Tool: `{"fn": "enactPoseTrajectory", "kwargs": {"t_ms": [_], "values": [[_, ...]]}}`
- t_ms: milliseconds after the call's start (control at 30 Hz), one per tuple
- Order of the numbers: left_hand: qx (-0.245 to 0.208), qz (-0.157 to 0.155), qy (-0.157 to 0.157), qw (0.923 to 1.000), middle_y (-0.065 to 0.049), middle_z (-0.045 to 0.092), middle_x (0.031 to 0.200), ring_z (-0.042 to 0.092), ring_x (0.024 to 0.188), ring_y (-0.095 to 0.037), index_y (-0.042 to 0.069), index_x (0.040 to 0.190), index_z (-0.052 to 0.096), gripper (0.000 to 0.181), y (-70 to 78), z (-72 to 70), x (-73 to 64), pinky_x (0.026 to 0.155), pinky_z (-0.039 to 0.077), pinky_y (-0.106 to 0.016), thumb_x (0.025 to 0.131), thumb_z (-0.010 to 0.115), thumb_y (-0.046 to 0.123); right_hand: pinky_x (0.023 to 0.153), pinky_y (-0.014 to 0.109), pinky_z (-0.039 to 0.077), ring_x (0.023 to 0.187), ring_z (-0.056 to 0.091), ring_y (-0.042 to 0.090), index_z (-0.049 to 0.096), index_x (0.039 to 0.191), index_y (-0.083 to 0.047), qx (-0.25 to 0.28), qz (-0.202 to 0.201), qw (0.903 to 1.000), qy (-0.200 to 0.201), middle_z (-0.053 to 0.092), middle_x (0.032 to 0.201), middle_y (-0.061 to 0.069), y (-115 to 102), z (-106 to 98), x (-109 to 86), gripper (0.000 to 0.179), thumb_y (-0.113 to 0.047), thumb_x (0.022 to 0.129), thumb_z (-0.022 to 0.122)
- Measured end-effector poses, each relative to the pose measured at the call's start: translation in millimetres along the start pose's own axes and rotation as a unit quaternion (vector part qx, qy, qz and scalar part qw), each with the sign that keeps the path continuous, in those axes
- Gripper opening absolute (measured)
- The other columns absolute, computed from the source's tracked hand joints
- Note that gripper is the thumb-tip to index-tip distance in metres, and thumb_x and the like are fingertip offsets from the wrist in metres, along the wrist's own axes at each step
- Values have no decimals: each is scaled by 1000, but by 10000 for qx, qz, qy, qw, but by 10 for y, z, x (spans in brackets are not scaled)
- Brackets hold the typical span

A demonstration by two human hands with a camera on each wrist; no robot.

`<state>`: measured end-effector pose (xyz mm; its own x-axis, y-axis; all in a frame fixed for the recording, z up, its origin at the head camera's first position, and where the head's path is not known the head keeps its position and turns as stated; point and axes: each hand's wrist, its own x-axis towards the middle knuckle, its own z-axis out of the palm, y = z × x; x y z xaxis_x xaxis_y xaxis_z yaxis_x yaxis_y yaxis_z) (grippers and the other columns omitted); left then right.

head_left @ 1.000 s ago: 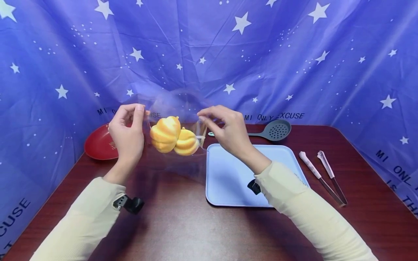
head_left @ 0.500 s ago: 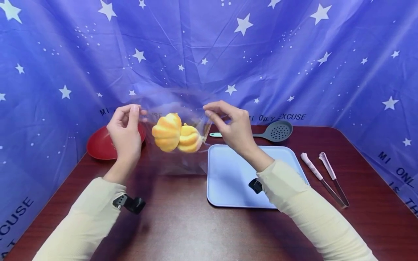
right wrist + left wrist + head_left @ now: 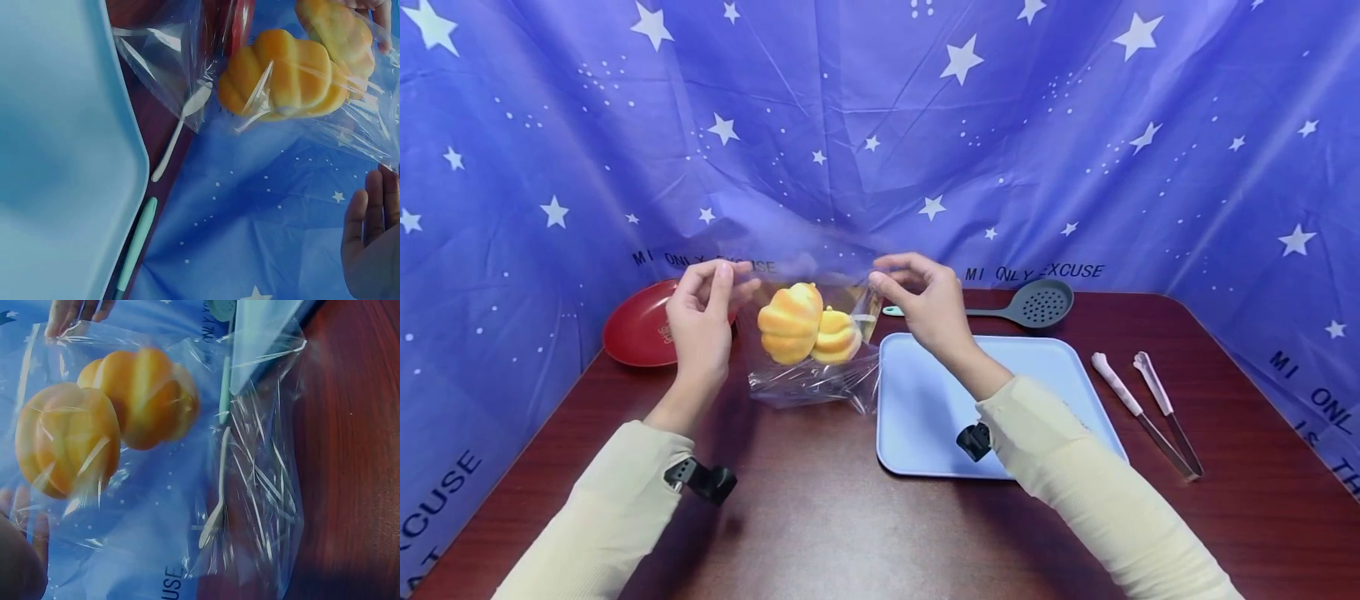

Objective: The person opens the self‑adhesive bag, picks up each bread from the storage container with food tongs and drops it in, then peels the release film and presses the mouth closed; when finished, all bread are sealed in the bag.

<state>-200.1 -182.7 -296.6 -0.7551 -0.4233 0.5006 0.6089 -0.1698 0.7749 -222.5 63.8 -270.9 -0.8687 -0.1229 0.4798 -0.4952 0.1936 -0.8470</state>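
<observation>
My left hand [image 3: 703, 321] pinches the left top edge of a clear plastic bag [image 3: 812, 387]. At the opposite top edge, my right hand [image 3: 928, 304] pinches it between thumb and fingers. Inside the bag sit two yellow-orange pumpkins, a larger one [image 3: 790, 322] on the left and a smaller one [image 3: 835, 337] touching it on the right. The bag's crumpled lower end hangs over the table beside the blue tray [image 3: 925, 442]. Both pumpkins, one of them nearer [image 3: 69, 440], show through the plastic in the left wrist view.
A red plate [image 3: 640, 333] lies behind my left hand. At the back right is a grey slotted spoon [image 3: 1041, 303], and tongs with pink handles [image 3: 1165, 429] lie right of the tray. The right wrist view shows a pale spoon [image 3: 178, 134] behind the bag.
Both hands have come down a little, and the bag with the pumpkins has dropped with them. Over the whole second, the hands also shifted slightly right in the head view.
</observation>
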Motion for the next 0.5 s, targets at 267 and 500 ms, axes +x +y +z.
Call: {"fn": "enactPoseTrajectory", "kwargs": {"t_ms": [267, 500], "values": [[43, -27, -185, 9998, -4, 77, 85, 75, 76, -15, 2, 100, 68, 9, -35, 17, -31, 75, 61, -28, 102, 61, 7, 73, 23, 51, 81, 66, 8, 77, 102, -1, 38, 113, 9993, -349, 76, 90, 8, 28, 91, -41, 16, -14, 92, 77], [-257, 81, 133, 9995, -6, 76, 82, 75, 73, -16, -2, 101, 67, 11, 10, 45, 11, 71, 61, -28, 102, 62, 8, 74, 28, 55, 85, 67, 20, 75, 104, 1, 549, 188, 9978, -326, 75, 90, 7, -12, 51, -8, 17, -13, 95, 73]]}}
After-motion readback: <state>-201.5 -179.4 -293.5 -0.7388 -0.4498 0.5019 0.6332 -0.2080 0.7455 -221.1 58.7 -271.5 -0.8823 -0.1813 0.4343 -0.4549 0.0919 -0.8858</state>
